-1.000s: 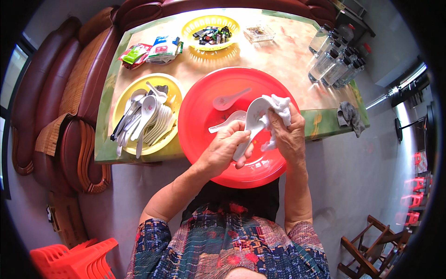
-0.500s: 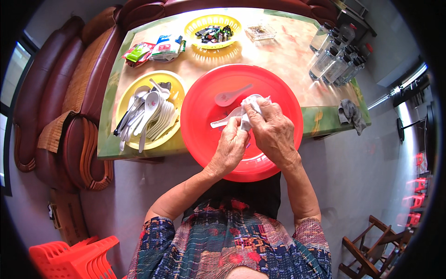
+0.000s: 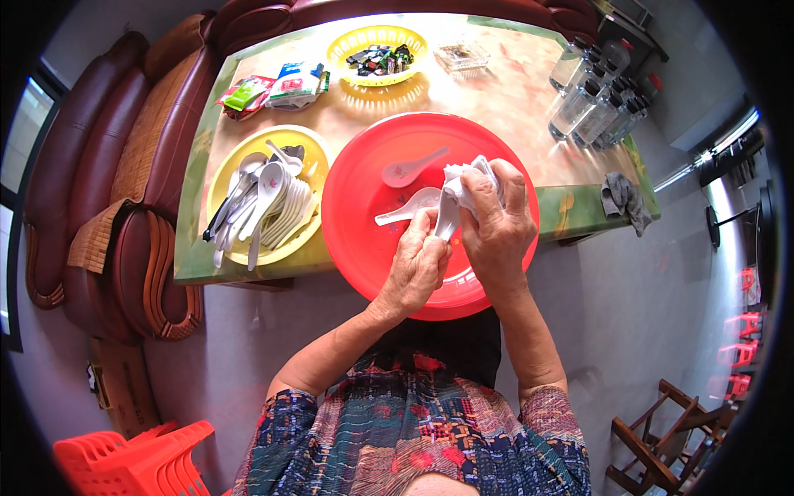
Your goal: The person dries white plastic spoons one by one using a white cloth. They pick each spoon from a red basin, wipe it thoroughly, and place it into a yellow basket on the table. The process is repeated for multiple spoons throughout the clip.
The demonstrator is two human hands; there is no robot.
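Observation:
Over a large red basin [image 3: 351, 169], my left hand [image 3: 416, 264] is closed around the handle of a white spoon [image 3: 447, 218]. My right hand [image 3: 503, 231] pinches a crumpled white cloth [image 3: 458, 187] against the bowl end of that spoon, which it partly hides. Two more spoons lie in the basin: a pale spoon [image 3: 405, 171] toward the far side and a white spoon [image 3: 418, 203] just beyond my left fingers. To the left, a yellow basket [image 3: 222, 169] holds a heap of spoons [image 3: 269, 186], mostly white, some with dark handles.
Farther back stand a yellow basket [image 3: 339, 51] of small wrapped packets, a clear plastic box [image 3: 463, 56] and packaged goods [image 3: 296, 85]. Several clear bottles [image 3: 571, 112] crowd the table's right side. A grey cloth [image 3: 624, 202] hangs over the right edge. Red plastic chairs [image 3: 136, 459] are at lower left.
My right hand has shifted right and turned, with the cloth still in it. More of the held spoon now shows between my hands. The two spoons in the basin have stayed put.

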